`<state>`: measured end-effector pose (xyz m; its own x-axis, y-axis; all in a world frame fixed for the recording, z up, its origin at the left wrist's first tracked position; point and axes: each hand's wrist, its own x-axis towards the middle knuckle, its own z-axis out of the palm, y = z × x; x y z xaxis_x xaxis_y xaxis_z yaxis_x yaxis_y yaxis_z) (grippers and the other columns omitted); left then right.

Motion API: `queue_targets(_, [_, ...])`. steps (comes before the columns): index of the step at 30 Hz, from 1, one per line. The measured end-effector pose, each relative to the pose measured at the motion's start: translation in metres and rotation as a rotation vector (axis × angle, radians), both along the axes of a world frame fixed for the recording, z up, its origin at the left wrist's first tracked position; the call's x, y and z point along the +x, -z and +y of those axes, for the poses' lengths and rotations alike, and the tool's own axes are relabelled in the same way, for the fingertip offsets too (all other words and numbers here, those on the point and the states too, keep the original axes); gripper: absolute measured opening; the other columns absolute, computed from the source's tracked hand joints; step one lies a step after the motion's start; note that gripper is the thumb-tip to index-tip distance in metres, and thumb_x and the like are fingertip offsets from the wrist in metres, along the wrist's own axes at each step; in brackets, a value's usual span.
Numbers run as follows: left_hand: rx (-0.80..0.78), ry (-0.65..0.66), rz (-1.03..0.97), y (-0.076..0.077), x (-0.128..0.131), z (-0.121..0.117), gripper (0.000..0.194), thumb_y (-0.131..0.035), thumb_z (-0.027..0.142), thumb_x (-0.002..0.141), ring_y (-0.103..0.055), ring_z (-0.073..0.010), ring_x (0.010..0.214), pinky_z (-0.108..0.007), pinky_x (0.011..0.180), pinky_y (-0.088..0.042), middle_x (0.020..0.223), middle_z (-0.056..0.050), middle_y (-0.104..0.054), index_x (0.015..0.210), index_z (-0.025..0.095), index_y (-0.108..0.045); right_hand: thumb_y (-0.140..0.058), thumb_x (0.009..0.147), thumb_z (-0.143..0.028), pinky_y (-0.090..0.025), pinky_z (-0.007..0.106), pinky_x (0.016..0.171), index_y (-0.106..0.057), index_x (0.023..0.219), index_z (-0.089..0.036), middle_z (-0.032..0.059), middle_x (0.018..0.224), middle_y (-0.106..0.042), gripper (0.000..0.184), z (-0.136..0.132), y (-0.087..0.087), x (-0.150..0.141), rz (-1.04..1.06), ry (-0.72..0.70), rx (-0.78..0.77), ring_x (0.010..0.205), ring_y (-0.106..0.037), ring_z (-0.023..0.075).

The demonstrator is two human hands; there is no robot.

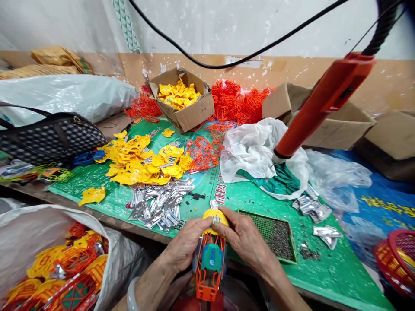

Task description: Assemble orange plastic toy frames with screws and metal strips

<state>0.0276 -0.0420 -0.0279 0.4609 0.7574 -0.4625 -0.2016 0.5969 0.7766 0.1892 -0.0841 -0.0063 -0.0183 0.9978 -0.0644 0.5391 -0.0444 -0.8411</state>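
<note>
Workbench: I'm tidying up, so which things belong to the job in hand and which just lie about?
Likely the job's: orange-and-yellow piece, held by left hand and right hand; yellow parts; orange openwork parts; silver strips; dark bits; hanging red tool.

Likely just lying about: checked bag; clear plastic; tan sacks.

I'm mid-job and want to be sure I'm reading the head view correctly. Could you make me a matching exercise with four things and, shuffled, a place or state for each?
Things:
1. Yellow, orange and green plastic assembly
2. Red cylindrical tool
3. Shallow green rectangular tray
4. Black-and-white checked bag

Places or states:
A. Partly covered inside by small dark pieces
B. At the left edge of the view
C. Slanting at upper right, below a black ribbed cord
D. Held between the left hand and right hand

Pairs: 1-D, 2-C, 3-A, 4-B
</note>
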Motion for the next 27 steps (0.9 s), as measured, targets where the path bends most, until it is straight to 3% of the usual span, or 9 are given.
queue_targets(5, [-0.052,0.022,0.034,-0.009,0.004,-0.003,0.031,-0.087,0.036,0.055,-0.053,-0.0117,0.056,-0.025,0.055,-0.044,0.064,0.0,-0.066,0.069,0.013,-0.07,-0.049,0.096,-0.041,-0.047,0.029,0.069,-0.067,0.105,-0.02,0.0041,0.088,-0.068,0.029,-0.01,-0.001,0.004,-0.056,-0.026,0.065,0.076,-0.061,0.0177])
queue_targets(7, [-0.082,0.1,0.042,-0.013,0.005,-0.005,0.03,-0.085,0.037,0.057,-0.051,-0.01,0.049,-0.023,0.05,-0.042,0.057,0.001,-0.063,0.067,0.013,-0.07,-0.053,0.094,-0.039,-0.051,0.03,0.073,-0.066,0.114,-0.022,0.0054,0.097,-0.068,0.03,-0.016,-0.002,0.015,-0.068,0.057,0.179,0.08,-0.063,0.0175])
queue_targets(13, [-0.121,0.192,0.053,-0.013,0.007,-0.01,0.035,-0.081,0.045,0.061,-0.052,-0.0101,0.045,-0.021,0.046,-0.04,0.054,-0.001,-0.063,0.068,0.012,-0.069,-0.067,0.084,-0.041,-0.053,0.038,0.074,-0.064,0.122,-0.027,0.0065,0.11,-0.063,0.04,-0.027,-0.028,0.09,-0.156,0.919,0.699,0.082,-0.063,0.0188])
queue_targets(15, [-0.082,0.213,0.048,-0.009,0.007,-0.011,0.037,-0.081,0.045,0.063,-0.054,-0.0103,0.05,-0.02,0.048,-0.04,0.061,-0.002,-0.066,0.074,0.012,-0.071,-0.074,0.077,-0.042,-0.052,0.043,0.08,-0.061,0.126,-0.029,0.008,0.121,-0.058,0.052,-0.017,-0.042,0.12,-0.095,1.026,0.851,0.093,-0.063,0.0229])
queue_targets(17, [-0.022,0.247,0.048,-0.004,0.007,-0.012,0.038,-0.079,0.046,0.068,-0.054,-0.0098,0.052,-0.02,0.05,-0.04,0.065,-0.003,-0.067,0.079,0.011,-0.072,-0.079,0.07,-0.042,-0.047,0.048,0.091,-0.049,0.138,-0.029,0.0113,0.14,-0.044,0.075,0.002,-0.054,0.146,0.034,0.921,0.858,0.118,-0.053,0.0298])
queue_targets(19, [0.027,0.282,0.058,0.0,0.006,-0.014,0.039,-0.077,0.048,0.072,-0.052,-0.0091,0.052,-0.019,0.05,-0.038,0.064,-0.002,-0.066,0.081,0.011,-0.071,-0.082,0.062,-0.046,-0.046,0.05,0.094,-0.042,0.142,-0.027,0.0136,0.142,-0.044,0.091,0.027,-0.064,0.162,0.095,0.822,0.825,0.126,-0.048,0.0328])
queue_targets(22, [0.068,0.316,0.063,0.003,0.004,-0.017,0.041,-0.075,0.052,0.073,-0.047,-0.0082,0.051,-0.018,0.048,-0.034,0.062,-0.001,-0.063,0.078,0.012,-0.07,-0.077,0.057,-0.056,-0.052,0.046,0.088,-0.055,0.124,-0.027,0.0091,0.127,-0.06,0.077,0.061,-0.075,0.165,0.231,0.57,0.765,0.115,-0.059,0.0291])
queue_targets(25, [0.097,0.324,0.077,0.004,0.004,-0.022,0.041,-0.074,0.053,0.073,-0.042,-0.0074,0.048,-0.018,0.046,-0.032,0.056,0.002,-0.058,0.072,0.013,-0.069,-0.082,0.053,-0.039,-0.054,0.044,0.083,-0.062,0.102,-0.025,0.0041,0.102,-0.07,0.055,0.08,-0.083,0.144,0.524,0.26,0.59,0.092,-0.067,0.0245])
queue_targets(27, [0.095,0.313,0.1,0.005,0.004,-0.025,0.041,-0.074,0.053,0.074,-0.041,-0.0071,0.047,-0.018,0.045,-0.031,0.053,0.003,-0.056,0.07,0.013,-0.068,-0.082,0.053,-0.025,-0.055,0.041,0.076,-0.063,0.095,-0.023,0.0004,0.086,-0.07,0.046,0.083,-0.088,0.125,0.578,0.217,0.503,0.077,-0.067,0.02])
